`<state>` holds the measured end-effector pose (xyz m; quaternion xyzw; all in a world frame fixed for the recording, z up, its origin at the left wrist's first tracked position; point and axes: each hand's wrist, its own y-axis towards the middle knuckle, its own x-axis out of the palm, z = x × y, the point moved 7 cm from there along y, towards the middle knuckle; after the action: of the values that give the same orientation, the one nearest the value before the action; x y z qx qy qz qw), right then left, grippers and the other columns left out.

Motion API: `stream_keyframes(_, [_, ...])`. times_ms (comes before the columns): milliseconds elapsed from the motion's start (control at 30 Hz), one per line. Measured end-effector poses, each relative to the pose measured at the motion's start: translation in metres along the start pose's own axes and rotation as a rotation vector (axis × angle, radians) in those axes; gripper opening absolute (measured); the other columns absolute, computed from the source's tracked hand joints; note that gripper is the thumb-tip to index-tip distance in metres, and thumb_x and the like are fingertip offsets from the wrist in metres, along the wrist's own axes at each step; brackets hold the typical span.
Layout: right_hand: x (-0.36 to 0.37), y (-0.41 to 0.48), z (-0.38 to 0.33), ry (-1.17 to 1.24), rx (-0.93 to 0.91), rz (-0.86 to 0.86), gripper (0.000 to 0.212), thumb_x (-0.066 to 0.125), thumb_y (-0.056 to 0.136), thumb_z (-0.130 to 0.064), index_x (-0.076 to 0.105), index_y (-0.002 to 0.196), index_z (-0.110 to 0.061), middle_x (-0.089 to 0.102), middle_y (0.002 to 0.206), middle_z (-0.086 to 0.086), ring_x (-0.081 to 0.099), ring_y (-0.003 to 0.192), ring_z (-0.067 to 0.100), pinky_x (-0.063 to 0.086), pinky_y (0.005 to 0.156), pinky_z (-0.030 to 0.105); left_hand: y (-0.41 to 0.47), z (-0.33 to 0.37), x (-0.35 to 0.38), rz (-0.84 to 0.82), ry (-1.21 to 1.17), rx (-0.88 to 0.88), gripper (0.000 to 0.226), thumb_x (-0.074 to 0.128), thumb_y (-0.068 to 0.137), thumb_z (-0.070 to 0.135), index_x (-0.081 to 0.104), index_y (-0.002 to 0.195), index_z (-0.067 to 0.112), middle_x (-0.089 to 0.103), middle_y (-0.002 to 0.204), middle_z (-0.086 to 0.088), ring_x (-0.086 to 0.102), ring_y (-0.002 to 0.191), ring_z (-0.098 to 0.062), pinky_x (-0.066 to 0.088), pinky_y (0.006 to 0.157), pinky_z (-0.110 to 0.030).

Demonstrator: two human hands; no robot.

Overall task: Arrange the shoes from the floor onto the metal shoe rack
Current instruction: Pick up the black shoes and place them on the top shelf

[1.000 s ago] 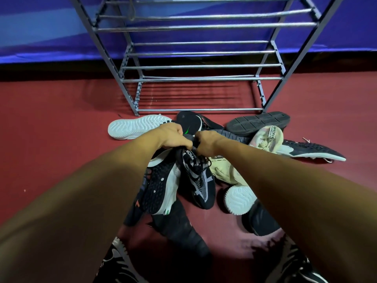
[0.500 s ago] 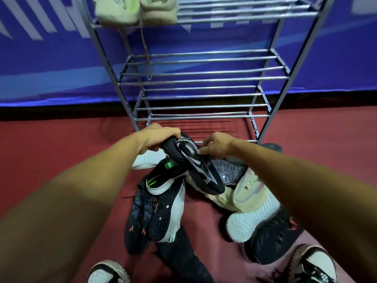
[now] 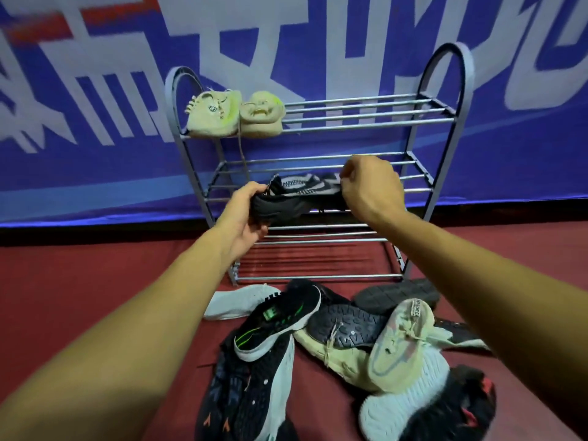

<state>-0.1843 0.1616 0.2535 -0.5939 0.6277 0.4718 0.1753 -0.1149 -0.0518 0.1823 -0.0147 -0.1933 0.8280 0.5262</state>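
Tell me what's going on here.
A person holds a black knit sneaker before the middle shelf of the metal rack: the left hand grips one end, the right hand pinches the other. A pale pair sits on the top shelf. More shoes lie heaped on the red floor.

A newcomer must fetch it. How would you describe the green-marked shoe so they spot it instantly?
Find the metal shoe rack against the blue banner. On the red floor before its left leg, the green-marked shoe lies just right of a white sole. Only it is black with green stripes and a white edge.
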Motion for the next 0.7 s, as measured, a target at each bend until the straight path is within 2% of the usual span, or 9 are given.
stream_keyframes(100, [-0.014,-0.002,0.004,0.103,0.019,0.144,0.018,0.054,0.098,-0.025,0.062,0.11,-0.013,0.06,0.111,0.005,0.057,0.086,0.029,0.044,0.072,0.037,0.0,0.006,0.006,0.013,-0.143,0.021,0.017,0.061,0.089,0.031,0.061,0.088,0.014,0.064,0.079,-0.002,0.057,0.069,-0.014,0.039,0.052,-0.024])
stream_keyframes(167, [-0.015,-0.003,0.01,0.213,0.084,0.18,0.02,0.056,0.099,-0.029,0.055,0.111,-0.013,0.052,0.114,0.005,0.05,0.084,0.024,0.036,0.074,0.034,-0.001,0.005,0.013,-0.018,-0.247,0.018,0.017,0.06,0.09,0.028,0.061,0.09,0.011,0.064,0.079,-0.005,0.057,0.07,-0.016,0.042,0.056,-0.026])
stream_keyframes(267, [-0.002,0.0,0.007,0.38,0.082,0.103,0.028,0.054,0.099,-0.041,0.058,0.102,-0.014,0.06,0.11,0.005,0.057,0.093,0.024,0.041,0.078,0.035,-0.003,0.006,0.026,-0.041,-0.396,-0.002,0.018,0.059,0.09,0.027,0.062,0.093,0.009,0.064,0.086,-0.009,0.056,0.074,-0.019,0.044,0.062,-0.028])
stream_keyframes(367, [0.018,-0.001,-0.011,0.508,0.023,-0.033,0.044,0.053,0.096,-0.055,0.061,0.118,-0.017,0.062,0.119,0.0,0.058,0.105,0.018,0.041,0.085,0.033,-0.006,0.019,0.048,-0.097,-0.46,0.036,0.02,0.061,0.091,0.028,0.064,0.1,0.01,0.066,0.093,-0.009,0.059,0.077,-0.018,0.045,0.067,-0.027])
stream_keyframes(433, [0.027,-0.002,-0.022,0.659,0.039,-0.087,0.047,0.055,0.093,-0.059,0.058,0.126,-0.024,0.064,0.12,-0.005,0.06,0.104,0.014,0.042,0.083,0.031,-0.009,0.027,0.066,-0.143,-0.413,0.056,0.019,0.064,0.091,0.031,0.065,0.099,0.014,0.069,0.084,-0.004,0.059,0.074,-0.015,0.043,0.065,-0.024])
stream_keyframes(500, [0.028,0.003,-0.027,0.836,0.104,-0.056,0.046,0.062,0.089,-0.058,0.06,0.122,-0.026,0.068,0.112,-0.007,0.064,0.098,0.012,0.048,0.083,0.03,-0.01,0.032,0.08,-0.148,-0.357,0.073,0.016,0.065,0.092,0.034,0.066,0.092,0.018,0.07,0.069,0.002,0.057,0.071,-0.011,0.039,0.064,-0.022])
stream_keyframes(567, [0.026,0.012,-0.027,0.952,0.156,-0.014,0.038,0.069,0.087,-0.047,0.067,0.112,-0.019,0.071,0.095,-0.008,0.065,0.082,0.003,0.05,0.075,0.026,-0.005,0.033,0.087,-0.146,-0.353,0.075,0.016,0.067,0.091,0.035,0.066,0.091,0.019,0.07,0.064,0.005,0.056,0.07,-0.009,0.037,0.063,-0.022])
stream_keyframes(633, [0.026,0.02,-0.028,1.018,0.198,-0.037,0.022,0.07,0.089,-0.03,0.071,0.099,-0.01,0.066,0.073,-0.01,0.056,0.056,-0.004,0.044,0.059,0.017,0.002,0.029,0.087,-0.138,-0.336,0.062,0.018,0.069,0.089,0.038,0.066,0.092,0.02,0.071,0.07,0.005,0.057,0.073,-0.009,0.036,0.063,-0.024])
stream_keyframes(700, [0.031,0.028,-0.026,1.08,0.259,-0.095,0.011,0.068,0.089,-0.019,0.07,0.09,-0.009,0.058,0.056,-0.013,0.047,0.045,-0.003,0.039,0.051,0.015,0.012,0.024,0.084,-0.125,-0.279,0.059,0.022,0.07,0.087,0.043,0.068,0.095,0.023,0.07,0.081,0.005,0.056,0.078,-0.009,0.034,0.064,-0.026])
